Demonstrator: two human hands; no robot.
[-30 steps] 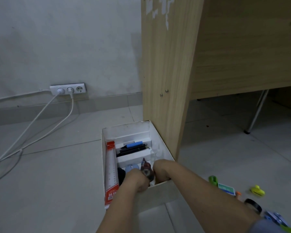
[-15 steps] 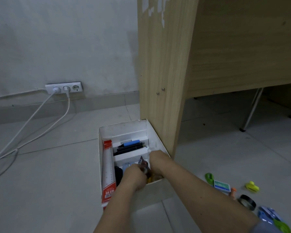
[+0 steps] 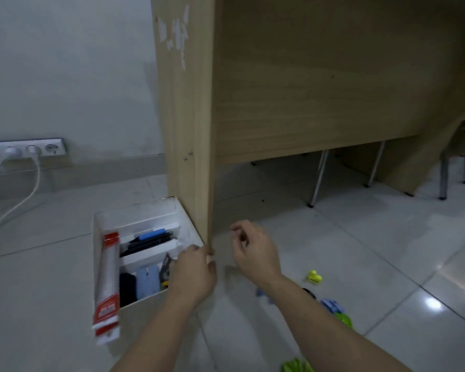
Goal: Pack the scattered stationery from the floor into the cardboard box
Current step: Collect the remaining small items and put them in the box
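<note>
Since half a second ago: right hand [image 3: 254,251] lifted out of the cardboard box [image 3: 142,210] and swung right, now held above the bare floor tile at frame centre, fingers loosely curled, nothing visible in the grip. Left hand [image 3: 192,272] pulled back too, now over the box's near right corner, knuckles up, fingers bent downward; contents of that grip, if any, impossible to tell. View also swung right and blurred.

Lower left of centre: white-lined box on the floor, open-topped, right wall touching the foot of the wooden desk panel [image 3: 185,130]. Inside, along the left wall, a long ruler in a clear sleeve with red ends [image 3: 108,280], near end poking over the front rim. Toward the back, a white tray with dark pens and a blue-capped marker [image 3: 152,234]. In front, a black item [image 3: 128,288], a pale blue item [image 3: 147,281], and a dark, yellow-tipped object [image 3: 165,267] half covered by the left hand.

Lower right, on the tiles: a yellow clip [image 3: 314,277], blue pieces [image 3: 332,306] and green pieces [image 3: 344,319], partly hidden behind the right forearm. More green [image 3: 297,367] cut off by the bottom edge. All smeared by motion blur, exact kinds unclear.
</note>
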